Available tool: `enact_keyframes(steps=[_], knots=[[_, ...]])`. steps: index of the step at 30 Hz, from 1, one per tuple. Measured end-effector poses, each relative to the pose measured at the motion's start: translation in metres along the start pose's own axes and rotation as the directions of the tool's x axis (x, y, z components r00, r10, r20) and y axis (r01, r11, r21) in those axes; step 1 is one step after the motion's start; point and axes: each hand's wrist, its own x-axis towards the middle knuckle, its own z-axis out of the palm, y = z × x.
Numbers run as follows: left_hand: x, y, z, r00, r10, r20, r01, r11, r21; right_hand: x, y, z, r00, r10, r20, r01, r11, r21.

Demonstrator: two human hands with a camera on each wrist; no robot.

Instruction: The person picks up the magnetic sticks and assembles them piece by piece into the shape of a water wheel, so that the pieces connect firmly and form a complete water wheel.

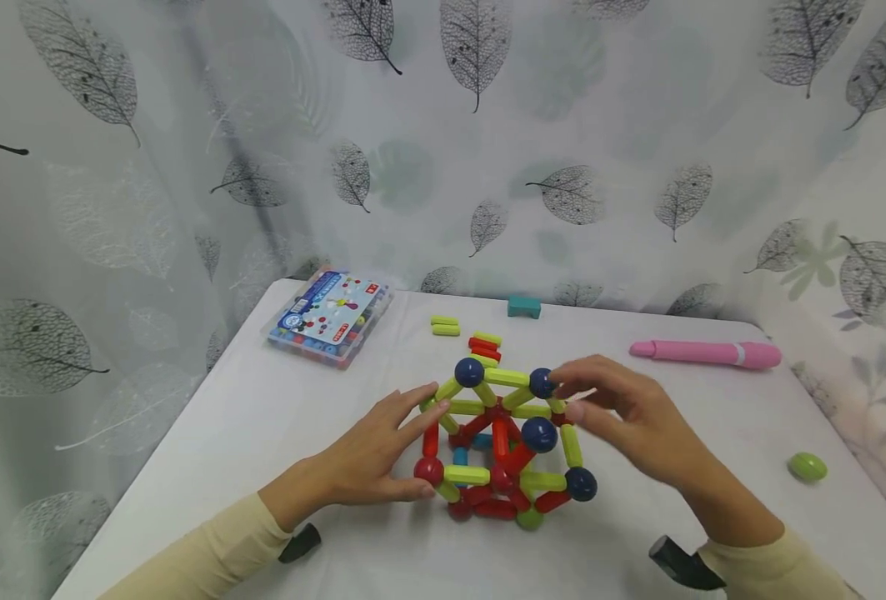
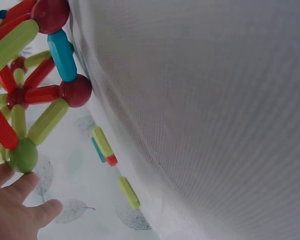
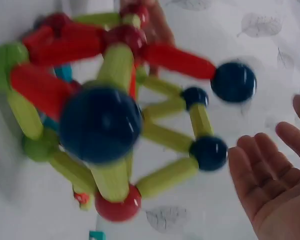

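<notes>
- The dome-shaped frame of yellow-green, red and blue plastic sticks joined by dark blue and red balls (image 1: 503,446) stands on the white desk (image 1: 277,417), near the middle and a little toward the near edge, squarely between the two hands.
- The frame lies to the right of the left hand (image 1: 378,454). Its fingers (image 1: 420,417) are stretched out and slightly apart, and their tips rest on a yellow-green stick at the frame's left side. The thumb lies low by the red ball (image 1: 428,471) at the near-left foot.
- The frame lies to the left of the right hand (image 1: 630,417). Its fingers (image 3: 262,167) are loosely spread and hold nothing, and the fingertips are at the dark blue ball (image 1: 542,382) on the top right, touching or just short of it.
- Both hands are equally close; neither one grips.
- Loose yellow-green and red sticks (image 1: 480,340) lie just behind the frame, toward the far edge.
- A clear plastic parts box (image 1: 330,317) sits at the far left corner.
- A small teal block (image 1: 523,307) lies at the far edge.
- A pink pen-shaped tool (image 1: 705,353) lies toward the far right corner, its long axis along the far edge.
- A green egg-shaped piece (image 1: 808,467) rests by the right edge.
</notes>
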Motion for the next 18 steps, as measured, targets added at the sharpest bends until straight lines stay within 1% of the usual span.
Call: enact_keyframes(steps=[2, 4, 5, 6, 8, 10, 11, 12, 13, 14, 16, 18], knots=[[0.000, 0.000, 0.000, 1.000, -0.005, 0.001, 0.005, 1.000, 0.001, 0.014, 0.013, -0.009, 0.997, 0.036, -0.069, -0.035, 0.999, 0.013], [-0.001, 0.000, 0.001, 1.000, -0.008, -0.003, 0.008, 1.000, 0.003, 0.035, 0.034, -0.016, 0.989, 0.083, -0.125, -0.085, 0.996, -0.008], [-0.002, -0.001, 0.001, 1.000, -0.012, -0.006, 0.012, 1.000, 0.003, 0.047, 0.046, -0.018, 0.986, 0.105, -0.133, -0.108, 0.994, -0.021], [-0.003, -0.002, 0.001, 1.000, -0.013, -0.010, 0.013, 1.000, 0.002, 0.061, 0.059, -0.018, 0.983, 0.138, -0.124, -0.142, 0.990, -0.025], [-0.005, -0.003, 0.002, 1.000, -0.009, -0.018, 0.009, 1.000, 0.002, 0.086, 0.085, -0.015, 0.978, 0.198, -0.065, -0.201, 0.978, -0.045], [-0.006, -0.003, 0.002, 1.000, 0.001, -0.027, -0.001, 1.000, 0.005, 0.109, 0.108, -0.007, 0.968, 0.248, 0.032, -0.243, 0.965, -0.100], [-0.006, -0.003, 0.002, 0.999, 0.009, -0.032, -0.008, 1.000, 0.010, 0.119, 0.118, -0.001, 0.959, 0.271, 0.085, -0.258, 0.956, -0.138], [-0.006, -0.003, 0.002, 0.999, 0.016, -0.035, -0.015, 1.000, 0.014, 0.127, 0.127, 0.005, 0.946, 0.296, 0.135, -0.266, 0.943, -0.201], [-0.005, -0.003, 0.002, 0.999, 0.022, -0.036, -0.022, 1.000, 0.017, 0.134, 0.134, 0.011, 0.933, 0.313, 0.177, -0.259, 0.926, -0.274], [-0.004, -0.003, 0.003, 0.999, 0.027, -0.037, -0.026, 0.999, 0.020, 0.140, 0.140, 0.016, 0.922, 0.321, 0.216, -0.233, 0.906, -0.354], [-0.003, -0.003, 0.003, 0.999, 0.035, -0.040, -0.034, 0.999, 0.025, 0.148, 0.149, 0.027, 0.902, 0.324, 0.285, -0.144, 0.848, -0.510], [-0.001, -0.003, 0.003, 0.998, 0.037, -0.041, -0.036, 0.999, 0.023, 0.153, 0.153, 0.035, 0.879, 0.332, 0.343, -0.056, 0.785, -0.617]])
